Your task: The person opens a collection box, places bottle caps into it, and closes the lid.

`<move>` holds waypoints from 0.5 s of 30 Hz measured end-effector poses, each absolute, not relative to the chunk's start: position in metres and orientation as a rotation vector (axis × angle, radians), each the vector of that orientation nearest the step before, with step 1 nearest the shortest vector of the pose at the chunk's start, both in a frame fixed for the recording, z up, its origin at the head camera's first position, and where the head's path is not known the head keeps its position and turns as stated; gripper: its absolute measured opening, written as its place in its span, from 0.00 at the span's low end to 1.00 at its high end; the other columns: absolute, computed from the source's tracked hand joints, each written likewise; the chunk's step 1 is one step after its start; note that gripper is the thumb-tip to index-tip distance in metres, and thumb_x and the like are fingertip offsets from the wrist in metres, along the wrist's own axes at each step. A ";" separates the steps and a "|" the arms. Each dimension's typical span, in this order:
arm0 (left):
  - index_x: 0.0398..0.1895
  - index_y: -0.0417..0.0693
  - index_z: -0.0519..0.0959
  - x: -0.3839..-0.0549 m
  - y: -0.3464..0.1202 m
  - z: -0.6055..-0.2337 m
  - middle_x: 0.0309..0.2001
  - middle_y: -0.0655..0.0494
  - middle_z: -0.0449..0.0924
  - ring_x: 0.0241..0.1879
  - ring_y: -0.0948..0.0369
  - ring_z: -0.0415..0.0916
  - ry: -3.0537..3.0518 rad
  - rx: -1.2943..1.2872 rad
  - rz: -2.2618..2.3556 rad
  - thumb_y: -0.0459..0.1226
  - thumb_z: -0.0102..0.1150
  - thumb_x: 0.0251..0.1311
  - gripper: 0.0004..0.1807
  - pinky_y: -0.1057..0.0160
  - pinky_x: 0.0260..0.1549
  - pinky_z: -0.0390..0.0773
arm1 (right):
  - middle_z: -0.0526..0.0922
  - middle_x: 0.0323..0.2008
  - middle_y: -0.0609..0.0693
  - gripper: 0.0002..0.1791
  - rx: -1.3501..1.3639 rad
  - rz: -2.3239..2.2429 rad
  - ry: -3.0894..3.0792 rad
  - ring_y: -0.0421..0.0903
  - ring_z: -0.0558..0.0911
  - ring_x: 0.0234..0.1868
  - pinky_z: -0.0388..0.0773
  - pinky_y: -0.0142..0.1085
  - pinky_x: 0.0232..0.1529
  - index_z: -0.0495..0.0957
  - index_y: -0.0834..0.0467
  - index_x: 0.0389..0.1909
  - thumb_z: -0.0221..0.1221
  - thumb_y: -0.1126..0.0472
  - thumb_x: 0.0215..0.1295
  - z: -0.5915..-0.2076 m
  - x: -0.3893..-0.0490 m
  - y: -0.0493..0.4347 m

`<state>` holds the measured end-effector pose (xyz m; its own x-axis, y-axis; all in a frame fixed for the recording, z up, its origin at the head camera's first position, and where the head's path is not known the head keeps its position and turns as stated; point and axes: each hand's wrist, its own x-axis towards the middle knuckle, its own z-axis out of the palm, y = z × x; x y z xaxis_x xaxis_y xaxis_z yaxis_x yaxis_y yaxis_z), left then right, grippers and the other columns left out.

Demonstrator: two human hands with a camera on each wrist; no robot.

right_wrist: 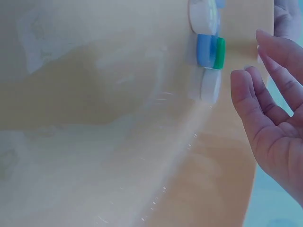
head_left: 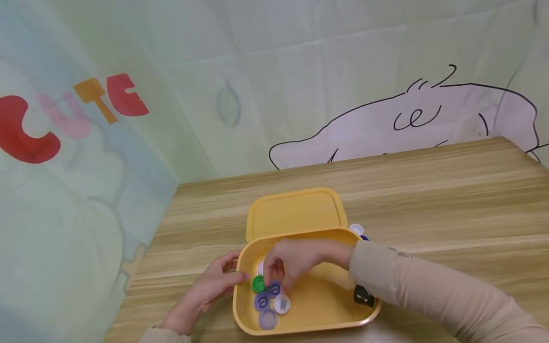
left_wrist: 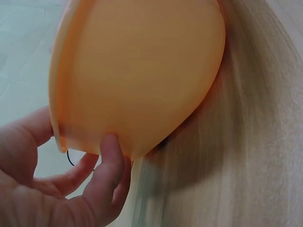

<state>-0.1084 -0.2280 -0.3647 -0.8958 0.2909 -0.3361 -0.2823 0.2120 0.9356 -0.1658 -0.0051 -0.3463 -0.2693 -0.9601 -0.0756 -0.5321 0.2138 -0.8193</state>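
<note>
Watching remotely, I saw the left hand (head_left: pixel 216 284) clamped on a rounded yellow plastic box (head_left: pixel 321 307), the right hand (head_left: pixel 297 257) bent inside, fingertips apart, near round purple, green and white plastic caps (head_left: pixel 262 301), clustered at its left end.

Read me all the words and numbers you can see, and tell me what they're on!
"CUTE", in big letters on the left wall sheet.
Right sleeve: small print, too tiny to read.
White cap: a label, too blurred to read.
Purple caps: curly marks, too blurred to read.
Black patch in the yellow box: pale marks, too blurred to read.
No readable numbers.
</note>
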 end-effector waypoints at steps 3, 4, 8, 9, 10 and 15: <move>0.63 0.30 0.59 -0.108 -0.228 -0.364 0.50 0.41 0.71 0.40 0.56 0.77 2.050 0.008 1.733 0.30 0.56 0.51 0.34 0.53 0.38 0.82 | 0.80 0.30 0.50 0.15 -1.417 -0.919 1.904 0.34 0.73 0.32 0.76 0.24 0.38 0.81 0.64 0.37 0.68 0.72 0.44 -0.343 -0.168 -0.004; 0.63 0.30 0.58 -0.108 -0.228 -0.364 0.50 0.41 0.71 0.40 0.56 0.77 2.050 0.009 1.732 0.30 0.56 0.51 0.34 0.53 0.38 0.82 | 0.80 0.30 0.51 0.15 -1.421 -0.924 1.902 0.35 0.73 0.32 0.76 0.25 0.38 0.81 0.64 0.37 0.68 0.71 0.45 -0.341 -0.169 -0.003; 0.63 0.29 0.58 -0.108 -0.228 -0.365 0.49 0.41 0.72 0.39 0.56 0.77 2.050 0.013 1.736 0.30 0.55 0.51 0.35 0.53 0.39 0.82 | 0.81 0.31 0.53 0.14 -1.437 -0.936 1.917 0.38 0.75 0.32 0.77 0.26 0.37 0.81 0.64 0.37 0.68 0.70 0.45 -0.335 -0.171 0.000; 0.63 0.29 0.58 -0.108 -0.228 -0.365 0.49 0.41 0.72 0.39 0.56 0.77 2.051 0.014 1.735 0.30 0.55 0.51 0.35 0.53 0.39 0.82 | 0.81 0.31 0.53 0.14 -1.431 -0.943 1.924 0.39 0.75 0.33 0.77 0.26 0.37 0.81 0.64 0.36 0.68 0.70 0.45 -0.334 -0.172 0.000; 0.63 0.29 0.58 -0.108 -0.228 -0.365 0.49 0.41 0.72 0.39 0.56 0.77 2.053 0.013 1.734 0.30 0.55 0.50 0.35 0.53 0.39 0.82 | 0.80 0.31 0.53 0.14 -1.424 -0.948 1.925 0.41 0.76 0.33 0.77 0.26 0.37 0.81 0.64 0.37 0.68 0.70 0.45 -0.332 -0.172 0.001; 0.63 0.29 0.59 -0.108 -0.228 -0.366 0.50 0.40 0.72 0.40 0.56 0.77 2.054 0.012 1.734 0.30 0.56 0.50 0.34 0.53 0.39 0.81 | 0.79 0.31 0.49 0.15 -1.381 -0.974 1.942 0.44 0.76 0.34 0.77 0.29 0.38 0.81 0.62 0.38 0.68 0.69 0.46 -0.323 -0.175 0.008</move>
<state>-0.1080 -0.2280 -0.3657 -0.8987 0.2894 -0.3296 -0.2764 0.2100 0.9378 -0.1748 0.0084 -0.3233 -0.3128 -0.9493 -0.0311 -0.5428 0.2056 -0.8143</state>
